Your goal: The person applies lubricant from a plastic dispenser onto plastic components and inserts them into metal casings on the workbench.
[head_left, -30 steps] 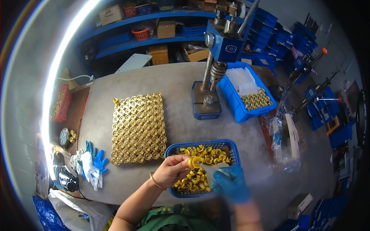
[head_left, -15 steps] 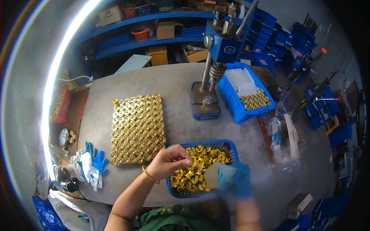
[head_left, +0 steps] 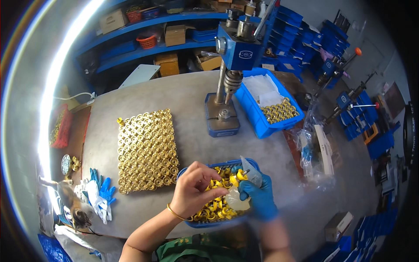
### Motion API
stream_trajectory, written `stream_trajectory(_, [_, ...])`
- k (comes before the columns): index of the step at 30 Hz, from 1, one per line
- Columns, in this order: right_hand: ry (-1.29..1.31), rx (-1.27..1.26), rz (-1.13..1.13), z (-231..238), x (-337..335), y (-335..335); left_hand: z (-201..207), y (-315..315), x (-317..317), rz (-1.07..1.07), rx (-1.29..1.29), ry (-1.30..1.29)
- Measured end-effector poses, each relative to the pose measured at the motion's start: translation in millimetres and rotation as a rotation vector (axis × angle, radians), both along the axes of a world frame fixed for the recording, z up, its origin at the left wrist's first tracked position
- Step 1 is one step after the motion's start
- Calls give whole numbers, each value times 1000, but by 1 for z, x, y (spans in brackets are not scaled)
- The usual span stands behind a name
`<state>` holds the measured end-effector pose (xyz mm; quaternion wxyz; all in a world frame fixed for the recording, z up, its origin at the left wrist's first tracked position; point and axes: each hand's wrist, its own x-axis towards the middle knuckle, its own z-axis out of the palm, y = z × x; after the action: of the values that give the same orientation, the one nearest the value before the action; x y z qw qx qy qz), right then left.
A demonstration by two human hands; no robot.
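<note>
My right hand [head_left: 259, 194], in a blue glove, is closed on a crumpled clear plastic bag [head_left: 238, 201]. A yellow ring-like part with a dark metal tip [head_left: 237, 177] shows at its fingers; whether they grip it too I cannot tell. My bare left hand [head_left: 196, 185], a bangle at the wrist, is open just to the left, thumb and curled fingers apart, with nothing visible between them. Both hands are over a blue plastic basket [head_left: 192, 224] heaped with curved yellow parts [head_left: 214, 212]. Left of it lies a block of round brass-coloured pieces [head_left: 148, 150] in close rows.
A blue hand press [head_left: 223, 118] stands behind the basket. Right of it sits a blue bin [head_left: 273, 129] with brass pieces and white sheets. Loose gloves [head_left: 100, 196] and a cat [head_left: 72, 201] are at the left edge. Clear plastic wrap [head_left: 310, 153] lies at the right.
My left hand's fingers have spread from a pinch. My right hand has moved slightly up and left, and the yellow part now shows at its fingers. The cat has shifted, and the view has turned slightly.
</note>
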<state>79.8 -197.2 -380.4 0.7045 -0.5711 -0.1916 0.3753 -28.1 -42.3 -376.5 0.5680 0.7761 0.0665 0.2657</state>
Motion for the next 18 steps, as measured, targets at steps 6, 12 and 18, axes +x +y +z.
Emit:
stream_trajectory(6, [10,96,-114,-7,-5,2,-3,-11,11,36,-103,-39])
stream_trajectory(12, [23,92,-194,3,-13,12,-4,-7,18,73,-95,-20])
stream_trajectory(18, [-56,77,-192,5,-4,15,-10,6,25,3,-293,0])
